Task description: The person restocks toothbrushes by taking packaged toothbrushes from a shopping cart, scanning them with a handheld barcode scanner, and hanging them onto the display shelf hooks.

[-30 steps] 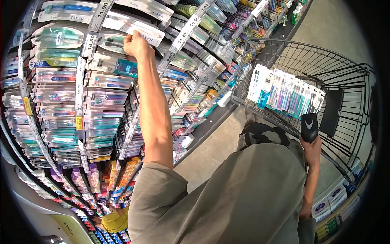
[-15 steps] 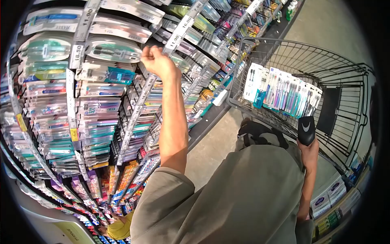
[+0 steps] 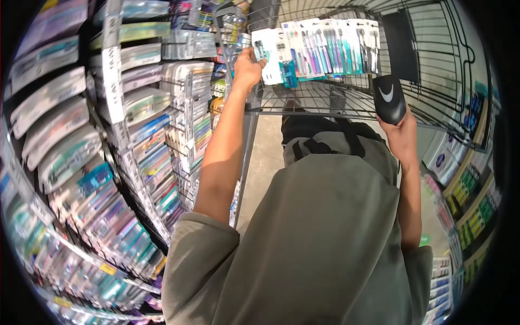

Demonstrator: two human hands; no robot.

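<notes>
My left hand [image 3: 249,69] is at the near left side of the wire cart [image 3: 325,103], its thumb and fingers closed at the edge of the leftmost white toothbrush pack [image 3: 272,70]. Beside that pack stands a row of several toothbrush packs [image 3: 330,49], one of them with a teal lower part. My right hand [image 3: 400,132] is wrapped round the black cart handle piece [image 3: 389,100] with a white curved mark, at the cart's near right. Part of the fingers of both hands is hidden.
Shelves of packaged toothbrushes with price strips [image 3: 112,70] fill the left side, close to my left arm. A black panel [image 3: 401,46] hangs on the cart's right part. Boxed goods [image 3: 444,157] and green packs [image 3: 468,189] line the right. Floor [image 3: 260,162] shows between shelf and my body.
My left hand has left the shelf packs and moved right to the packs in the cart. The view has turned, so the cart now sits higher and more central. My right hand stays on the handle.
</notes>
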